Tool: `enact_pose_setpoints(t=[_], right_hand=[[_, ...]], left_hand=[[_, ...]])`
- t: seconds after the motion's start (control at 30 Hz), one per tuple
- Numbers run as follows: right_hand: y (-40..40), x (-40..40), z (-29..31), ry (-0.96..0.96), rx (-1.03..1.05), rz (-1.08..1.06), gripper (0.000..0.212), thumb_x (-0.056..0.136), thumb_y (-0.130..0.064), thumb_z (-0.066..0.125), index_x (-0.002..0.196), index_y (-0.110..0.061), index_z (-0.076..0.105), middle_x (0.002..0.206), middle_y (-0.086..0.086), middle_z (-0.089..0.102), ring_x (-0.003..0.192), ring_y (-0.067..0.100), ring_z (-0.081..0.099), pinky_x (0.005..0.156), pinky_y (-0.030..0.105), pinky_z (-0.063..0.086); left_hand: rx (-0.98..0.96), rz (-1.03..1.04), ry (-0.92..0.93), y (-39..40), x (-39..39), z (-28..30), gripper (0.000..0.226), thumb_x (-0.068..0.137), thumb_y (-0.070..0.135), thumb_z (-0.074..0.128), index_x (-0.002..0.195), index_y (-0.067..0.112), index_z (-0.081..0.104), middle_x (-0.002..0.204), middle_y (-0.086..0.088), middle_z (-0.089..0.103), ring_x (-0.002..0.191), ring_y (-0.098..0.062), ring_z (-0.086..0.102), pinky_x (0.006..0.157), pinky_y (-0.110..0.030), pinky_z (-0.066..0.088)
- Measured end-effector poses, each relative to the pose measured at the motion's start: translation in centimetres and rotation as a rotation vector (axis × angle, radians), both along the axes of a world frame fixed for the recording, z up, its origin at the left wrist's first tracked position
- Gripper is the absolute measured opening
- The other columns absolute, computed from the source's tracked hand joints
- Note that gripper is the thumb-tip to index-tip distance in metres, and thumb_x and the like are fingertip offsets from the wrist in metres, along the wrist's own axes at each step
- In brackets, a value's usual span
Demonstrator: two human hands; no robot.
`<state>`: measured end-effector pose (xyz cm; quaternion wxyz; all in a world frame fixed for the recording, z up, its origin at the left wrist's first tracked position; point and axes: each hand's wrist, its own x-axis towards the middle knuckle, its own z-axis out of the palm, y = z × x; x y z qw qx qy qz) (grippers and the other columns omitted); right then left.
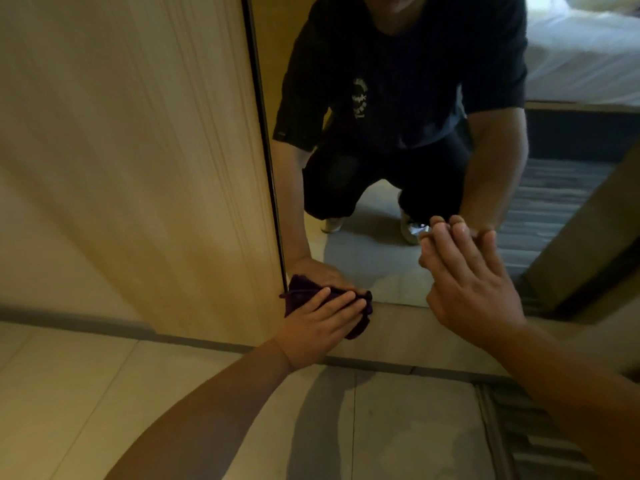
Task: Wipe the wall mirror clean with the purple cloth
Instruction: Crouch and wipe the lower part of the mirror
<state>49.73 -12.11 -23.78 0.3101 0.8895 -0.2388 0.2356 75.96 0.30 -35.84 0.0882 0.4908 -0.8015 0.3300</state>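
The wall mirror (374,258) fills the upper middle and right of the view and reaches down almost to the floor. My left hand (320,323) presses the crumpled purple cloth (301,294) against the mirror's bottom left corner, next to its dark frame edge. My right hand (467,271) lies flat on the glass to the right, fingers straight and together, holding nothing. The mirror shows a crouching person in a dark shirt and both hands doubled.
A pale wood wall panel (138,150) stands left of the mirror. A grey skirting strip (398,337) runs under the glass. Light floor tiles (86,393) lie below, with striped carpet (526,441) at the right. A white bed shows in the reflection (581,53).
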Motion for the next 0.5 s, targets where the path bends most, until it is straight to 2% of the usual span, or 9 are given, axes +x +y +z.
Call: enact_pose_setpoints(t=[0.1, 0.17, 0.3, 0.4, 0.5], right_hand=[[1.1, -0.5, 1.3, 0.012, 0.056, 0.015, 0.066, 0.091, -0.021, 0.037, 0.154, -0.006, 0.020, 0.164, 0.017, 0.006, 0.153, 0.034, 0.004, 0.122, 0.058, 0.006], [1.6, -1.4, 2.6, -0.045, 0.092, 0.024, 0.065, 0.091, -0.020, 0.041, 0.152, -0.005, 0.025, 0.163, 0.016, 0.008, 0.153, 0.032, 0.003, 0.122, 0.057, 0.006], [0.9, -4.1, 6.1, -0.170, 0.087, -0.005, 0.066, 0.092, -0.019, 0.044, 0.154, -0.007, 0.023, 0.164, 0.015, 0.008, 0.153, 0.031, 0.004, 0.123, 0.055, 0.001], [-0.3, -5.7, 8.2, -0.212, 0.114, -0.094, 0.071, 0.092, -0.022, 0.048, 0.156, -0.010, 0.020, 0.165, 0.012, 0.000, 0.153, 0.029, -0.003, 0.122, 0.051, -0.006], [-1.5, -7.0, 8.7, -0.215, 0.137, -0.162, 0.076, 0.093, -0.020, 0.055, 0.158, -0.011, 0.016, 0.166, 0.008, -0.008, 0.153, 0.026, -0.010, 0.122, 0.049, -0.010]], left_hand=[[0.035, 0.007, 0.108, 1.3, -1.6, 2.6, 0.044, 0.103, 0.009, 0.035, 0.147, 0.010, 0.038, 0.156, -0.009, 0.035, 0.144, -0.031, 0.030, 0.119, -0.050, 0.021], [-0.006, -0.046, 0.199, 1.6, -2.9, 5.5, 0.042, 0.106, 0.006, 0.026, 0.147, 0.008, 0.037, 0.154, -0.011, 0.033, 0.144, -0.033, 0.032, 0.116, -0.051, 0.028], [-0.266, -0.138, 0.270, -0.9, -6.0, 14.0, 0.037, 0.105, 0.002, 0.039, 0.141, 0.006, 0.048, 0.150, -0.013, 0.044, 0.140, -0.035, 0.040, 0.114, -0.053, 0.034], [-0.466, -0.147, 0.267, -4.3, -7.6, 18.8, 0.034, 0.102, 0.003, 0.052, 0.136, 0.007, 0.056, 0.143, -0.013, 0.051, 0.136, -0.035, 0.045, 0.110, -0.055, 0.040], [-0.484, -0.144, 0.168, -6.9, -8.6, 18.5, 0.037, 0.102, 0.006, 0.053, 0.139, 0.009, 0.055, 0.148, -0.010, 0.046, 0.138, -0.032, 0.044, 0.114, -0.053, 0.036]])
